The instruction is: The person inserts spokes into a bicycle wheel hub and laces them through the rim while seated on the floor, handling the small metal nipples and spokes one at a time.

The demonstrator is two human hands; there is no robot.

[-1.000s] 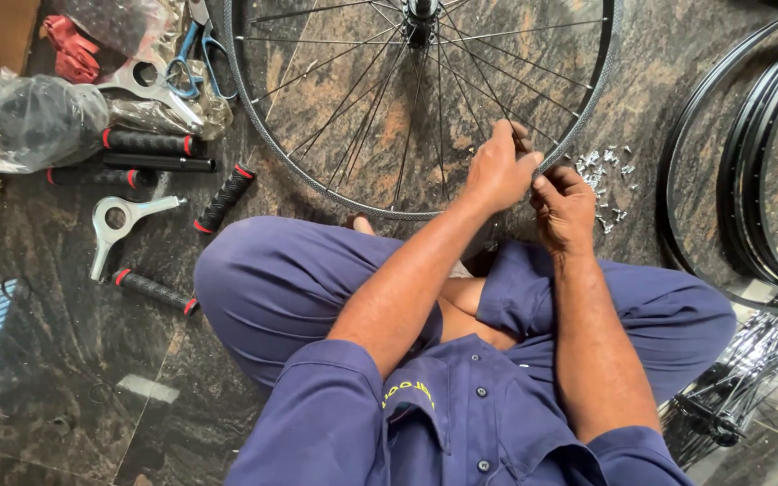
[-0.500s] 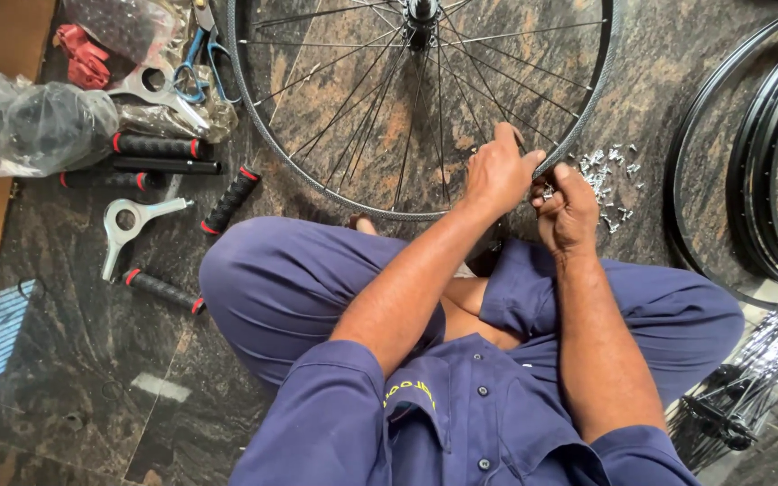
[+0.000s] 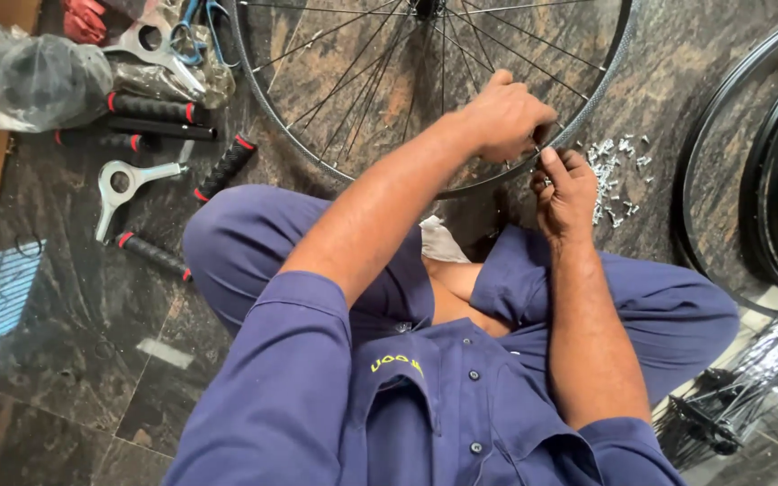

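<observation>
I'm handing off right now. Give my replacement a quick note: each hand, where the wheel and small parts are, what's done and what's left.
Left hand: pinched at the near rim of the spoked black bicycle wheel, which lies flat on the dark stone floor.
Right hand: beside it at the same spot, fingers closed on something small; what it is cannot be made out.
Pile of small silver metal pieces: on the floor right of the hands.
Done: many spokes run from hub to rim.
Left: cannot tell how many rim points remain; loose pieces remain in the pile.
</observation>
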